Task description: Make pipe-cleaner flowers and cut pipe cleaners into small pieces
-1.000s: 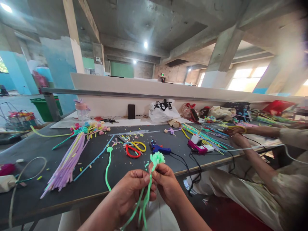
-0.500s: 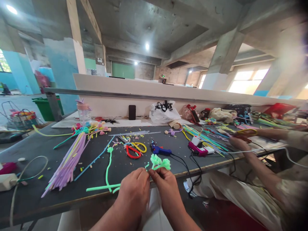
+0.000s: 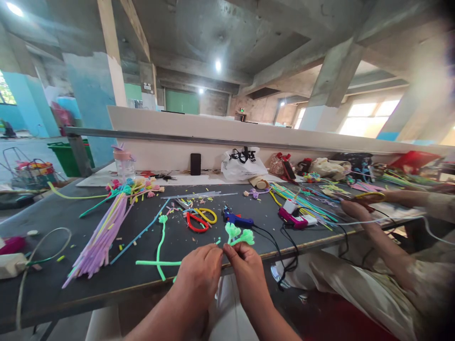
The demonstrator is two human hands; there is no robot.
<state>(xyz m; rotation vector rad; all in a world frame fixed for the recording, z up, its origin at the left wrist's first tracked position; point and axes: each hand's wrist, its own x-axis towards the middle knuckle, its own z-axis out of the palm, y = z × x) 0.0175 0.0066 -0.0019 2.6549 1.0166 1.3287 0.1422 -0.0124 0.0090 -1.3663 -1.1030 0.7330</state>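
My left hand point(image 3: 201, 270) and my right hand point(image 3: 245, 267) meet at the front edge of the table, fingertips pinched close together. Mint-green pipe cleaners with fluffy flower-like heads point(image 3: 239, 235) stick up from my right hand's fingers. A straight green pipe cleaner point(image 3: 156, 263) juts out to the left from behind my left hand. Left of my hands, another green pipe cleaner with a small curled head point(image 3: 161, 246) lies on the table. Just beyond the fingers are a blue glue gun point(image 3: 239, 220) and scissors with red and yellow handles point(image 3: 199, 221).
A bundle of lilac pipe cleaners point(image 3: 97, 232) lies at left on the dark table point(image 3: 135, 284). A purple-and-white power strip point(image 3: 295, 219) and black cords sit at right. A co-worker's hand point(image 3: 355, 210) holds yellow-handled scissors at far right. A white bag point(image 3: 243, 163) stands behind.
The straight green pipe cleaner by my left hand has shifted right and up. The fluffy green heads have moved slightly right. Both hands stay pinched together.
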